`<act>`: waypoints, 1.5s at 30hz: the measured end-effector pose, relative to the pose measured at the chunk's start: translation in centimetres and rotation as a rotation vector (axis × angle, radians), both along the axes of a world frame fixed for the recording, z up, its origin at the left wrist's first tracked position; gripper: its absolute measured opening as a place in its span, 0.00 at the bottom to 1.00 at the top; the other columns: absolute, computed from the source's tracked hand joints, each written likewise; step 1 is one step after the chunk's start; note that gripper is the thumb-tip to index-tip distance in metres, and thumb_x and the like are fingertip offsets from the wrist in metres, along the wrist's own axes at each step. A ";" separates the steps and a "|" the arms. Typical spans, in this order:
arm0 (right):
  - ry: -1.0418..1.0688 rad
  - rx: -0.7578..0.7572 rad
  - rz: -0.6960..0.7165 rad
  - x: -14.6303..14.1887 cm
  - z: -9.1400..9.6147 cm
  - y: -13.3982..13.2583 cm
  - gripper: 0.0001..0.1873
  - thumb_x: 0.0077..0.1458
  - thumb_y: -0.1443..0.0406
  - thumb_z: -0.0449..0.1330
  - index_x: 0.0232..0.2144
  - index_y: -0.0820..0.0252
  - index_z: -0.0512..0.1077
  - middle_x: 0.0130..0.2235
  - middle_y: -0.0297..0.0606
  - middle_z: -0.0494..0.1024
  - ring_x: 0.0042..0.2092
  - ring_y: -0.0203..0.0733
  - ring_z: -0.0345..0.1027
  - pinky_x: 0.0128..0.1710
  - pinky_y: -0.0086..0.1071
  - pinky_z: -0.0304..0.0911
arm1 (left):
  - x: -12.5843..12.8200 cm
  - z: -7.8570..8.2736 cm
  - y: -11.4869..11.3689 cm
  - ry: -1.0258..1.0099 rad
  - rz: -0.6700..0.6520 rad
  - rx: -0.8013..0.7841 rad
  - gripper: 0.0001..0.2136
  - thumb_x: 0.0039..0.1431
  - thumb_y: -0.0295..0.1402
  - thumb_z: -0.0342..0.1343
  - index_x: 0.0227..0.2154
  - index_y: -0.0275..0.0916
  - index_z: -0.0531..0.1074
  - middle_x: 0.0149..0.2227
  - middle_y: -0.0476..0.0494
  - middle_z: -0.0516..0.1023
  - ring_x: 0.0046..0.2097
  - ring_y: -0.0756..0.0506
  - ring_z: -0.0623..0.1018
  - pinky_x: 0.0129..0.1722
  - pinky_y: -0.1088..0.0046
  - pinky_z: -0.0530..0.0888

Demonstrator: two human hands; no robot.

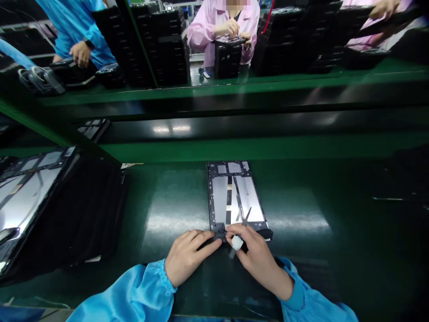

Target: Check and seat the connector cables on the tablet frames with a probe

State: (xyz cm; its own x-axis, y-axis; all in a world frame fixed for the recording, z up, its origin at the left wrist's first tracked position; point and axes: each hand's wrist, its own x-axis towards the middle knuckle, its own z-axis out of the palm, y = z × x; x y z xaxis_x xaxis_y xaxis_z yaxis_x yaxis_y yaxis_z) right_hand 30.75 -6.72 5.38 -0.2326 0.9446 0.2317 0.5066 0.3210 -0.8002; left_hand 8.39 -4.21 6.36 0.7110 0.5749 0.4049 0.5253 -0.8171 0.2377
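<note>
Head camera looking down on a bench, and the open tablet housing [231,197] lies flat on the green mat [295,210], directly ahead of the person at work, its silver inner panels facing up. The left hand [189,255] sits at the tablet's near edge, fingers straight and pressed together, their tips touching the dark frame. The right hand [256,255] sits just beside it, fingers curled and pinching a small hand tool [237,243] with a white grip; its dark, pointed end lies over the tablet's near end, though I can't tell whether it touches. Both bright blue sleeves [140,290] run back from the wrists toward the near side of the bench.

Left of the tablet, well apart from it, is a dark stack of similar panels [67,214], with a silver-backed one on top. Beyond the tablet, across a raised black-and-green divider [234,129], a co-worker in a pink smock [214,31] works with both hands on a black stack [228,58].
</note>
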 end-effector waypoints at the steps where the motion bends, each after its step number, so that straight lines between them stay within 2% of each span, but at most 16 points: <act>1: -0.001 0.006 -0.005 0.0 -0.1 0.0 0.20 0.56 0.78 0.54 0.46 0.53 0.66 0.37 0.34 0.78 0.40 0.41 0.72 0.40 0.32 0.69 | -0.1 0.1 0.1 0.031 -0.019 0.031 0.13 0.69 0.25 0.47 0.52 0.40 0.71 0.47 0.44 0.76 0.43 0.46 0.74 0.38 0.70 0.73; 4: -0.005 0.023 -0.024 -0.1 -0.2 0.0 0.20 0.55 0.78 0.54 0.46 0.53 0.67 0.37 0.34 0.78 0.40 0.42 0.72 0.41 0.32 0.69 | -0.3 0.3 0.5 0.097 -0.060 0.098 0.14 0.70 0.25 0.45 0.53 0.39 0.70 0.48 0.43 0.75 0.43 0.46 0.73 0.35 0.70 0.73; 8: -0.013 0.025 -0.041 -0.4 -0.1 0.2 0.17 0.56 0.77 0.55 0.44 0.54 0.69 0.37 0.35 0.79 0.39 0.42 0.74 0.39 0.32 0.69 | -0.2 0.3 0.5 0.168 -0.067 0.145 0.16 0.70 0.25 0.43 0.56 0.43 0.68 0.47 0.44 0.75 0.40 0.47 0.73 0.33 0.72 0.72; 13: 0.104 -0.030 -0.067 0.6 1.1 -0.5 0.05 0.61 0.68 0.56 0.37 0.55 0.72 0.34 0.34 0.80 0.36 0.39 0.75 0.36 0.29 0.70 | 0.3 -0.3 -0.4 0.210 0.001 0.150 0.17 0.70 0.25 0.40 0.55 0.39 0.68 0.47 0.40 0.74 0.40 0.46 0.73 0.33 0.71 0.73; 16: 0.260 -0.125 -0.093 1.6 1.8 -1.6 0.12 0.66 0.62 0.51 0.46 0.54 0.73 0.28 0.33 0.77 0.29 0.35 0.73 0.31 0.27 0.71 | 0.6 -0.5 -1.0 0.235 0.044 0.136 0.17 0.70 0.25 0.39 0.55 0.38 0.67 0.48 0.38 0.73 0.39 0.46 0.74 0.33 0.71 0.73; 19: 0.327 -0.242 -0.113 1.9 1.9 -2.3 0.18 0.67 0.58 0.49 0.54 0.52 0.71 0.31 0.34 0.77 0.25 0.33 0.72 0.27 0.27 0.73 | 0.8 -0.6 -1.2 0.222 0.048 0.110 0.17 0.70 0.25 0.39 0.55 0.37 0.67 0.48 0.37 0.73 0.39 0.45 0.74 0.34 0.70 0.74; 23: 0.405 -0.327 -0.140 1.1 1.5 -2.1 0.16 0.65 0.57 0.53 0.48 0.55 0.74 0.36 0.39 0.80 0.27 0.35 0.76 0.24 0.26 0.74 | 0.8 -0.6 -1.1 0.187 0.044 0.088 0.16 0.70 0.25 0.40 0.54 0.36 0.67 0.48 0.37 0.73 0.38 0.45 0.74 0.34 0.69 0.74; 29: 0.304 -0.347 -0.164 0.9 1.5 -1.8 0.10 0.59 0.61 0.59 0.38 0.57 0.78 0.29 0.38 0.82 0.28 0.37 0.77 0.25 0.24 0.73 | 0.7 -0.7 -1.2 0.195 0.053 0.068 0.16 0.70 0.25 0.41 0.55 0.38 0.67 0.48 0.38 0.72 0.39 0.45 0.74 0.36 0.69 0.74; 38: 0.301 -0.365 -0.267 3.1 2.3 -1.6 0.13 0.58 0.57 0.59 0.33 0.60 0.78 0.24 0.37 0.80 0.20 0.35 0.72 0.20 0.25 0.73 | 0.6 -1.0 -1.2 0.199 0.052 0.074 0.17 0.69 0.23 0.41 0.56 0.39 0.67 0.48 0.38 0.73 0.39 0.46 0.75 0.36 0.69 0.75; 42: 0.337 -0.348 -0.261 2.8 2.1 -2.0 0.13 0.59 0.57 0.59 0.36 0.59 0.78 0.27 0.38 0.82 0.21 0.36 0.74 0.21 0.26 0.74 | 0.1 -0.8 -1.1 0.153 0.032 0.081 0.17 0.69 0.23 0.42 0.55 0.39 0.68 0.49 0.38 0.73 0.42 0.46 0.76 0.36 0.70 0.75; 45: 0.335 -0.354 -0.162 2.0 1.7 -2.3 0.12 0.60 0.59 0.58 0.39 0.57 0.79 0.35 0.41 0.83 0.30 0.40 0.79 0.26 0.28 0.76 | -0.3 -0.6 -1.0 0.118 0.021 0.102 0.15 0.69 0.24 0.44 0.54 0.39 0.69 0.50 0.39 0.74 0.43 0.47 0.76 0.37 0.72 0.75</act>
State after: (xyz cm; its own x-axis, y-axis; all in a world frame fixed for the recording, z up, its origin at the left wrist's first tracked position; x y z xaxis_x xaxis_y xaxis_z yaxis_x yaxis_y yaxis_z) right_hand 32.78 -9.00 7.12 -0.0447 0.9964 -0.0720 0.2242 -0.0602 -0.9727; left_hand 8.11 -5.20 5.76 0.7451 0.5508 0.3762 0.5623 -0.8220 0.0900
